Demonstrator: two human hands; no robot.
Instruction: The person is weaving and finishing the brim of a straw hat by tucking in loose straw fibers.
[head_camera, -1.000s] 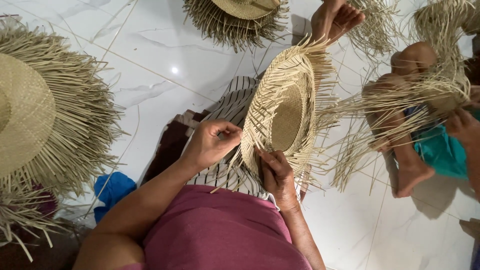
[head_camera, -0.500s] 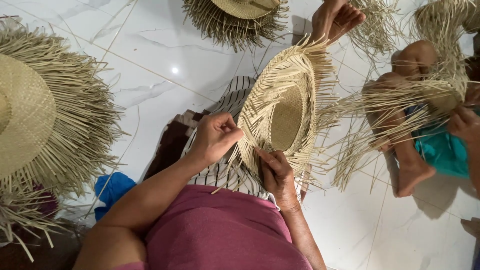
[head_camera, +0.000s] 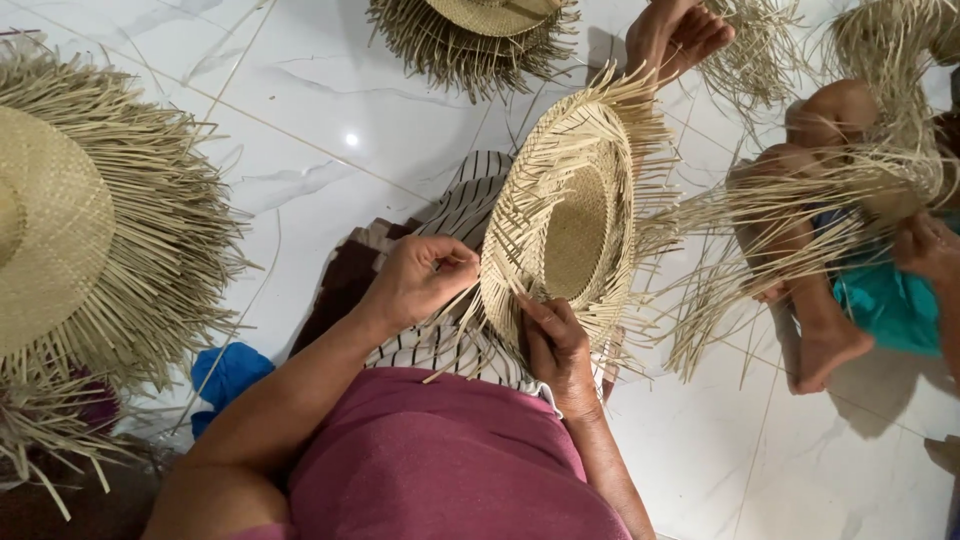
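A half-woven straw hat (head_camera: 572, 225) is held upright over the lap, above the white floor (head_camera: 330, 130). Loose strands are pinched by the left hand (head_camera: 418, 282); the brim is gripped by the right hand (head_camera: 556, 345).

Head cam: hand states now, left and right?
Left hand: closed, pinching loose straw strands at the hat's rim.
Right hand: fingers pressed on the woven straw hat brim, bracing it.

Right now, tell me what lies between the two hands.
In the head view, loose straw strands of the hat span from the left hand to the right hand, over striped cloth.
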